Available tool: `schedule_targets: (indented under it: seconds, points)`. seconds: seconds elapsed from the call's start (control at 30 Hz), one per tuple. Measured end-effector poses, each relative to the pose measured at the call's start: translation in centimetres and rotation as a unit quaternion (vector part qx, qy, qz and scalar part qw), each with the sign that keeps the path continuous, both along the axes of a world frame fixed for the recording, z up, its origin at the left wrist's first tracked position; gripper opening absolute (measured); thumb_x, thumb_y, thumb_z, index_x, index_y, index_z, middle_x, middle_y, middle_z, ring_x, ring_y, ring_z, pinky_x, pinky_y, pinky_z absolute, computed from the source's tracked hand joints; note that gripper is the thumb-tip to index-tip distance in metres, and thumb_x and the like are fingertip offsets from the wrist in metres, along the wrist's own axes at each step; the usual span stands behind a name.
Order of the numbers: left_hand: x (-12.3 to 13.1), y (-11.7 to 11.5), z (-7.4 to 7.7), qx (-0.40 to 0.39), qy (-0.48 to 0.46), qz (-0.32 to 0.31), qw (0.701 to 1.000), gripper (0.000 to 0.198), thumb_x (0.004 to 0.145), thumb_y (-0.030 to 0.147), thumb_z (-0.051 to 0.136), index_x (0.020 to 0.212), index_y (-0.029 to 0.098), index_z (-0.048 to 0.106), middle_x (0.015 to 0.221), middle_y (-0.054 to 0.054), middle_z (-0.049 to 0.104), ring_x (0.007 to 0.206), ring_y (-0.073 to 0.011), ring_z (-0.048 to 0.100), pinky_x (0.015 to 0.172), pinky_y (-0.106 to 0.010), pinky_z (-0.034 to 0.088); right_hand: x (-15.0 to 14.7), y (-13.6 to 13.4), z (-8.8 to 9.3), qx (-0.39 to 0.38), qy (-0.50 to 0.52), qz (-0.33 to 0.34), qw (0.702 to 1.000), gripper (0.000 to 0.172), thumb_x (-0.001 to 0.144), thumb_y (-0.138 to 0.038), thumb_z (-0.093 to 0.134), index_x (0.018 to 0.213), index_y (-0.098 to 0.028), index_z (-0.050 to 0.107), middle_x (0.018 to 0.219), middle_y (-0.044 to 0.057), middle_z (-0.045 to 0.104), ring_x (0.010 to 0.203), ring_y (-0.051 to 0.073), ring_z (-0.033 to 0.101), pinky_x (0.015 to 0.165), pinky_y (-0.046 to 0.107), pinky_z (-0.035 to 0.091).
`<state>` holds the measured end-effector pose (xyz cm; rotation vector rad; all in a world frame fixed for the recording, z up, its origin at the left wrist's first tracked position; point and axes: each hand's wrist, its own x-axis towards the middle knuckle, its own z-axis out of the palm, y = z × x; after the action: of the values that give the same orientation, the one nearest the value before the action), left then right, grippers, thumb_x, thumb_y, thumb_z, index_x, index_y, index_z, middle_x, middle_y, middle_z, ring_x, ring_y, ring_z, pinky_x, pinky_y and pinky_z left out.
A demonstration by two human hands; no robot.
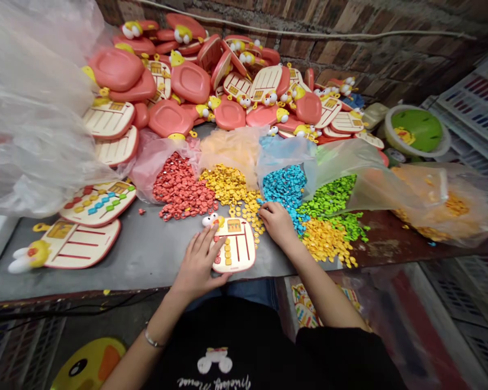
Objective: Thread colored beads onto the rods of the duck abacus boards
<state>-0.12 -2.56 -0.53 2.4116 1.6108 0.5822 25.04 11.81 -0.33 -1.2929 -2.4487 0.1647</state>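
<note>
A cream toy board [244,246] with a red rim and a googly-eyed yellow head lies in front of me. Two of its slots are filled, one with red pieces and one with yellow pieces; the other two show bare red grooves. My left hand [201,260] rests on the board's left side, fingers outstretched. Beside the board, my right hand [280,225] is at the edge of the blue pieces [284,184], next to scattered yellow pieces [250,208]. Its fingers are drawn together, and what they pinch is hidden. Red pieces [183,189] and green pieces [335,195] lie in neighbouring heaps.
Pink and cream toy boards [191,80] are piled along the brick wall. At the left lie a board with beads [100,203] and another board with bare grooves [85,244]. Orange pieces [325,241] lie right of my right hand. A green basin [417,128] stands far right.
</note>
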Motion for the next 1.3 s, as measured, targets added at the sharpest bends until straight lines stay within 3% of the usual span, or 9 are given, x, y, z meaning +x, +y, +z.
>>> schedule_targets:
  seconds: [0.23,0.5,0.73,0.9,0.97,1.03,1.13,1.3]
  points:
    - [0.9,-0.1,0.8,0.000,0.006,0.001,1.000,0.073,0.075,0.050,0.066,0.135,0.014,0.047,0.156,-0.020,0.025,0.145,-0.0381,0.020,0.115,-0.058,0.018,-1.6,-1.7,0.4,-0.034,0.165,0.079,0.982,0.014,0.093,-0.016,0.052,0.093,-0.021,0.065,0.103,0.009,0.068,0.097,0.023,0.060,0.086,0.041,0.050]
    - [2.9,0.6,0.4,0.023,-0.021,0.009,0.999,0.067,0.077,0.044,0.062,0.132,0.009,0.044,0.147,-0.019,0.043,0.140,-0.0330,0.033,0.116,-0.051,0.022,-3.0,-2.5,-0.1,-0.081,0.189,0.136,0.969,0.016,0.091,-0.012,0.053,0.080,-0.018,0.063,0.090,0.008,0.064,0.087,0.021,0.058,0.078,0.035,0.050]
    - [2.6,0.7,0.3,0.022,-0.019,0.011,1.000,0.070,0.075,0.046,0.064,0.133,0.012,0.044,0.147,-0.017,0.045,0.138,-0.0325,0.038,0.114,-0.048,0.027,-3.4,-4.4,0.4,-0.171,0.215,0.136,0.952,0.011,0.089,-0.016,0.058,0.081,-0.020,0.064,0.081,0.004,0.065,0.081,0.019,0.060,0.074,0.032,0.048]
    - [2.5,0.8,0.3,0.020,-0.008,0.004,1.000,0.074,0.077,0.048,0.063,0.138,0.013,0.041,0.146,-0.016,0.045,0.137,-0.0330,0.038,0.113,-0.048,0.025,-3.9,-4.5,1.0,-0.167,0.212,0.207,0.940,0.012,0.091,-0.021,0.059,0.079,-0.021,0.063,0.081,0.003,0.066,0.084,0.019,0.060,0.081,0.034,0.048]
    - [2.6,0.9,0.5,0.016,-0.006,0.007,1.000,0.078,0.076,0.047,0.063,0.142,0.013,0.038,0.147,-0.016,0.045,0.136,-0.0330,0.039,0.113,-0.047,0.025,-2.5,-4.1,1.5,-0.156,0.236,0.180,0.942,0.011,0.092,-0.022,0.056,0.084,-0.021,0.064,0.086,0.004,0.067,0.088,0.020,0.060,0.083,0.036,0.048]
    - [2.6,0.9,0.7,0.010,-0.004,0.011,1.000,0.081,0.075,0.047,0.063,0.144,0.014,0.037,0.146,-0.015,0.046,0.135,-0.0335,0.040,0.113,-0.046,0.024,-0.7,-3.6,1.8,-0.119,0.252,0.090,0.956,0.011,0.093,-0.022,0.054,0.089,-0.022,0.064,0.091,0.005,0.066,0.090,0.021,0.060,0.083,0.037,0.049]
    - [2.7,1.1,1.0,0.000,0.006,0.009,1.000,0.081,0.074,0.049,0.064,0.144,0.016,0.041,0.146,-0.015,0.045,0.134,-0.0353,0.040,0.111,-0.048,0.024,1.4,-2.6,1.3,-0.063,0.184,-0.011,0.981,0.012,0.091,-0.020,0.056,0.096,-0.022,0.066,0.096,0.008,0.062,0.094,0.024,0.058,0.085,0.040,0.048]
    - [2.5,1.6,1.6,-0.014,0.024,-0.007,1.000,0.076,0.074,0.050,0.065,0.141,0.021,0.047,0.144,-0.017,0.046,0.132,-0.0377,0.040,0.106,-0.054,0.025,1.6,-1.9,-0.1,-0.044,0.043,0.005,0.998,0.015,0.088,-0.013,0.057,0.097,-0.020,0.066,0.100,0.011,0.060,0.095,0.027,0.054,0.083,0.042,0.047]
